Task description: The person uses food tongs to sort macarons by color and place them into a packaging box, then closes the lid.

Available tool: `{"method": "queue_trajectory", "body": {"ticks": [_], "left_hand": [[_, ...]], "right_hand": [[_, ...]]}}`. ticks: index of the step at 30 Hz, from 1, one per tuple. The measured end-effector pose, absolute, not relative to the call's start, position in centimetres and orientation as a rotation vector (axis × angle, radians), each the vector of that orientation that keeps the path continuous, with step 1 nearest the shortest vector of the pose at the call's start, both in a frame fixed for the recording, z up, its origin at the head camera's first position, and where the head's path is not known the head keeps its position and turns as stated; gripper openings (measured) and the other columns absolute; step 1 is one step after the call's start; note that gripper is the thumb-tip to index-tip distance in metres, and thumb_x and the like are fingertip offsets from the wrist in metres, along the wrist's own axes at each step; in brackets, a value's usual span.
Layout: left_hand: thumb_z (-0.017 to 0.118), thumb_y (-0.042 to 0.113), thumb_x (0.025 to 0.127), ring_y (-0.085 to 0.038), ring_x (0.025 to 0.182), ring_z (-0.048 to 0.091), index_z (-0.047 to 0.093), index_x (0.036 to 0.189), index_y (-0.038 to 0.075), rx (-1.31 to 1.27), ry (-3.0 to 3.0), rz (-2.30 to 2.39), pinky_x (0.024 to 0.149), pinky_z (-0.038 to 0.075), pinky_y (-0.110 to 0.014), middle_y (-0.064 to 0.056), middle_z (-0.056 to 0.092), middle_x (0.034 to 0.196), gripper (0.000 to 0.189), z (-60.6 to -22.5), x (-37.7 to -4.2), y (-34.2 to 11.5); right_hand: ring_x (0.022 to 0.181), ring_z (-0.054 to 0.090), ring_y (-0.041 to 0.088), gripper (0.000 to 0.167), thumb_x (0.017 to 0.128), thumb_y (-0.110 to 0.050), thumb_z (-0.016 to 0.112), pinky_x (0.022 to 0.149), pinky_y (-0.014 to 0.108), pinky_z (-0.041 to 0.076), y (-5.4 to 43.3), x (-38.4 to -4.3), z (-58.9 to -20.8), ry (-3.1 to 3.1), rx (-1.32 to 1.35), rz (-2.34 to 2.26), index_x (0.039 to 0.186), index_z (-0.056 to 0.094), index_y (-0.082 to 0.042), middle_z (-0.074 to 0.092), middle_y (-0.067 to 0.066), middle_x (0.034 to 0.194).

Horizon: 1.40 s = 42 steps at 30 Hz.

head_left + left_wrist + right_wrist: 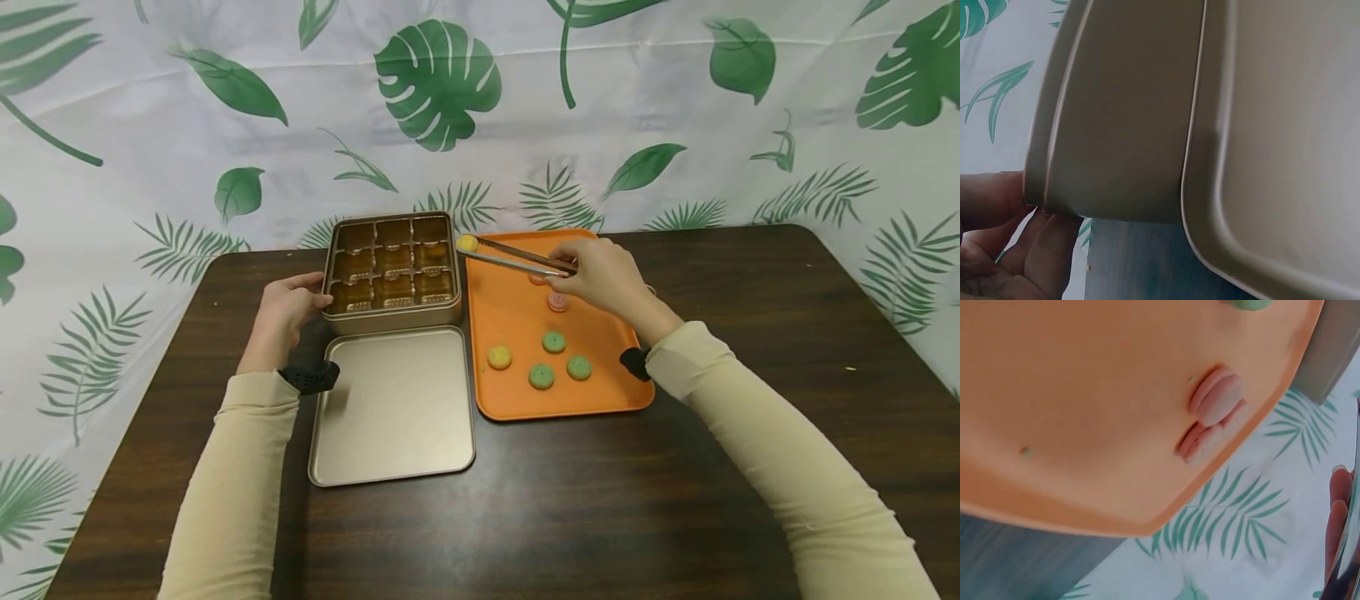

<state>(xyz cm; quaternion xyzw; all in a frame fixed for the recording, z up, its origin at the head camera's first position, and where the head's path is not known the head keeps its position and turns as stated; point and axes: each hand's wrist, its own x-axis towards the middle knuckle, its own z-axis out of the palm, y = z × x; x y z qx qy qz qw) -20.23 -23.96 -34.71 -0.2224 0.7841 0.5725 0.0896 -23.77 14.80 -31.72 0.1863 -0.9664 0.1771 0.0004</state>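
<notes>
My right hand (pixel 603 271) holds metal tongs (pixel 517 256), which also show with its fingers at the right edge of the right wrist view. A yellow macaron (pixel 467 243) is pinched in the tongs' tips, by the right rim of a gold square tin (pixel 390 315). A clear divided insert (pixel 393 258) with several compartments sits inside that tin. At the tin's left front corner, my left hand (pixel 283 312) grips the edge, thumb at the rim and fingers against the outer wall; the left wrist view shows these fingers (pixel 1047 250) up close.
The gold lid (pixel 393 408) lies directly in front of the tin. An orange tray (pixel 517 402) on the right bears green macarons (pixel 542 376), a yellow one (pixel 499 357) and pink ones (pixel 1219 400). Leaf-printed cloth (pixel 315 158) hangs behind the dark wooden table (pixel 562 517).
</notes>
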Motion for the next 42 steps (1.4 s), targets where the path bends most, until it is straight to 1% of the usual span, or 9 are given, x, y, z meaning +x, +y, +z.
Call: {"method": "queue_trajectory", "body": {"ticks": [3, 9, 11, 15, 20, 29, 33, 37, 42], "left_hand": [[0.048, 0.003, 0.096, -0.031, 0.141, 0.035, 0.031, 0.150, 0.012, -0.677, 2.320, 1.704, 0.120, 0.026, -0.043, -0.014, 0.025, 0.157, 0.057, -34.8, -20.2, -24.0], [0.048, 0.003, 0.096, -0.029, 0.141, 0.036, 0.031, 0.150, 0.012, -0.675, 2.308, 1.717, 0.119, 0.029, -0.041, -0.015, 0.028, 0.156, 0.057, -35.1, -20.1, -24.1], [0.048, 0.003, 0.096, -0.029, 0.140, 0.036, 0.031, 0.150, 0.011, -0.668, 2.311, 1.726, 0.119, 0.031, -0.040, -0.015, 0.030, 0.155, 0.057, -35.2, -20.1, -24.2], [0.047, 0.002, 0.096, -0.030, 0.141, 0.035, 0.032, 0.150, 0.010, -0.662, 2.317, 1.735, 0.119, 0.030, -0.040, -0.015, 0.028, 0.156, 0.056, -35.2, -20.0, -24.3], [0.047, 0.001, 0.096, -0.030, 0.140, 0.036, 0.031, 0.150, 0.009, -0.649, 2.324, 1.746, 0.118, 0.032, -0.039, -0.017, 0.029, 0.155, 0.056, -35.3, -20.0, -24.2], [0.047, 0.001, 0.096, -0.030, 0.140, 0.036, 0.031, 0.150, 0.009, -0.639, 2.326, 1.742, 0.118, 0.032, -0.040, -0.016, 0.028, 0.155, 0.057, -35.2, -20.1, -24.2], [0.048, 0.001, 0.096, -0.030, 0.141, 0.035, 0.031, 0.150, 0.009, -0.630, 2.328, 1.750, 0.118, 0.032, -0.039, -0.016, 0.029, 0.155, 0.057, -35.3, -20.2, -24.1], [0.046, 0.001, 0.097, -0.029, 0.141, 0.035, 0.031, 0.150, 0.008, -0.614, 2.349, 1.738, 0.118, 0.032, -0.039, -0.016, 0.027, 0.156, 0.056, -35.2, -20.2, -24.1], [0.045, 0.002, 0.097, -0.030, 0.141, 0.035, 0.031, 0.150, 0.008, -0.602, 2.362, 1.722, 0.119, 0.031, -0.040, -0.015, 0.025, 0.157, 0.055, -35.2, -20.2, -24.1]], "right_hand": [[0.071, 0.061, 0.023, 0.026, 0.087, -0.028, 0.070, 0.059, 0.035, 0.048, 14.0, -23.9, -31.8, -3.039, 0.597, 0.568, 0.107, 0.071, -0.011, 0.071, 0.009, 0.094], [0.069, 0.061, 0.021, 0.029, 0.085, -0.027, 0.072, 0.054, 0.032, 0.047, 13.1, -23.8, -32.2, -3.006, 0.652, 0.582, 0.108, 0.071, -0.009, 0.070, 0.011, 0.093], [0.069, 0.061, 0.020, 0.028, 0.085, -0.027, 0.072, 0.054, 0.031, 0.047, 12.8, -23.9, -32.3, -2.990, 0.668, 0.581, 0.106, 0.071, -0.008, 0.070, 0.010, 0.092], [0.069, 0.060, 0.020, 0.025, 0.085, -0.026, 0.072, 0.057, 0.031, 0.048, 12.3, -23.9, -32.5, -2.966, 0.678, 0.597, 0.103, 0.072, -0.009, 0.071, 0.008, 0.088], [0.070, 0.062, 0.021, 0.028, 0.085, -0.026, 0.073, 0.060, 0.033, 0.050, 12.0, -23.9, -32.7, -2.982, 0.686, 0.608, 0.104, 0.072, -0.007, 0.071, 0.010, 0.091], [0.065, 0.060, 0.019, 0.027, 0.085, -0.027, 0.073, 0.055, 0.030, 0.046, 11.6, -24.0, -32.9, -2.995, 0.691, 0.593, 0.105, 0.072, -0.009, 0.072, 0.009, 0.090], [0.066, 0.061, 0.020, 0.030, 0.085, -0.027, 0.073, 0.055, 0.030, 0.047, 11.5, -24.0, -32.9, -3.014, 0.681, 0.589, 0.108, 0.071, -0.008, 0.072, 0.010, 0.094], [0.074, 0.064, 0.022, 0.036, 0.084, -0.028, 0.074, 0.059, 0.033, 0.051, 11.5, -24.1, -32.9, -3.041, 0.654, 0.590, 0.113, 0.069, -0.008, 0.072, 0.011, 0.100], [0.077, 0.064, 0.022, 0.041, 0.084, -0.030, 0.074, 0.062, 0.034, 0.051, 11.5, -24.2, -32.9, -3.067, 0.637, 0.602, 0.117, 0.068, -0.008, 0.072, 0.010, 0.096]]}}
